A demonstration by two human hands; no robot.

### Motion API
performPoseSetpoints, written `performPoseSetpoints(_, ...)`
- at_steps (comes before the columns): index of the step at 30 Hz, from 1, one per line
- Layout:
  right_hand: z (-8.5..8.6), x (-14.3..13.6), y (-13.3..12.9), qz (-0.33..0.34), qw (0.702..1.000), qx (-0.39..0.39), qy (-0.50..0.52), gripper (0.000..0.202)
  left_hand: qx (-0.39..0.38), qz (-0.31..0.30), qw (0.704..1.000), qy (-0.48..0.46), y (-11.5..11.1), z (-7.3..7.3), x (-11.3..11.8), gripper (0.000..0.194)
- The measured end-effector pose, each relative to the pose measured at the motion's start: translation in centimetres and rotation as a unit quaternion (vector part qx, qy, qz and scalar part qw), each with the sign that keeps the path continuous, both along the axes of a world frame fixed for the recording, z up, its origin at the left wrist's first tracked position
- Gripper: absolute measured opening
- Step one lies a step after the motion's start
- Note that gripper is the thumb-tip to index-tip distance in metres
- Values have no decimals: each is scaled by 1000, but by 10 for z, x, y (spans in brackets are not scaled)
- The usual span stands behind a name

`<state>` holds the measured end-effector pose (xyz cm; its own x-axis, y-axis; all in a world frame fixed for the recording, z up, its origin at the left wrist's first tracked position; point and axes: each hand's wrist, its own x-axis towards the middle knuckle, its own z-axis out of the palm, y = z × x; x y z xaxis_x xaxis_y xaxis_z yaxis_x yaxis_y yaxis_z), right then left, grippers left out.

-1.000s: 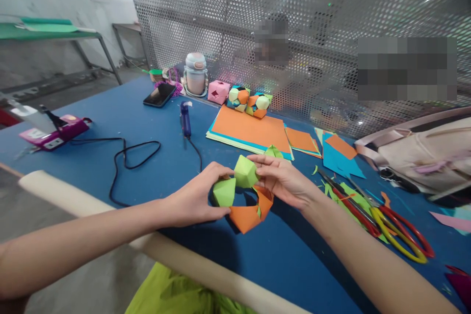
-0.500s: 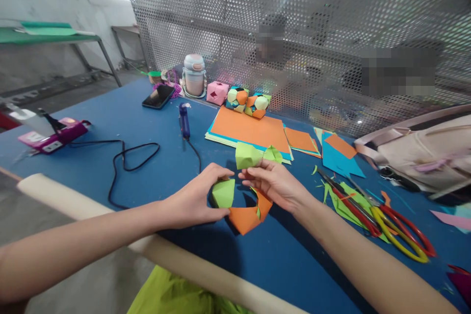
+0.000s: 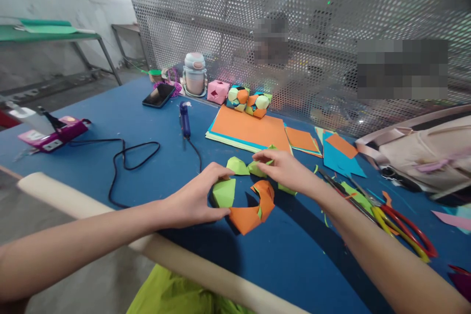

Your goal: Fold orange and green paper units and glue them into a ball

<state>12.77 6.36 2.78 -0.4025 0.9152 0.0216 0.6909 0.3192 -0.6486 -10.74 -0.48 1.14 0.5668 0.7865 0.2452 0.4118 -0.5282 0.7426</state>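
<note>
My left hand [image 3: 200, 198] curls around a green folded paper piece [image 3: 223, 193], thumb below and fingers above it. An orange folded paper piece [image 3: 246, 218] curves right from beside the left thumb, with a bit of green in its joint. Together these pieces form part of a ring on the blue table. Beyond, a green folded paper strip [image 3: 238, 166] stands at the ring's far side. My right hand [image 3: 281, 167] has its fingers closed over the strip's right part, partly hiding it. Another green piece [image 3: 287, 190] shows under the right wrist.
Orange sheets [image 3: 253, 130] lie behind the hands, with paper cubes [image 3: 237, 98] beyond. A glue gun [image 3: 185, 120] stands at left, its cord nearby. Scissors [image 3: 401, 228] and scraps lie right, beside a bag [image 3: 423, 152]. A pale roll [image 3: 184, 260] runs along the near edge.
My right hand has lowered the green strip to the ring's far side and shifted slightly right and away. My left hand stays in place around its green piece.
</note>
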Motion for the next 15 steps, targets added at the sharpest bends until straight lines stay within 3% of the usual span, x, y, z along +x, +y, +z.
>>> performPoseSetpoints(5, -9, -13, 16, 150, 982, 93, -61, 42, -4, 0, 1000, 5, 0, -1, 0, 50)
performPoseSetpoints(9, -4, -20, 27, 235, 961, 70, -129, 61, -8, -1, 1000, 1, 1, -1, 0, 51)
performPoseSetpoints(12, 0, -23, 32, 253, 948, 29, -189, 72, -9, 3, 1000, 3, 1, -1, 1, 50)
performPoseSetpoints(15, 1, -27, 31, 252, 945, 35, -208, 69, -8, 4, 1000, 3, 1, -2, 1, 50)
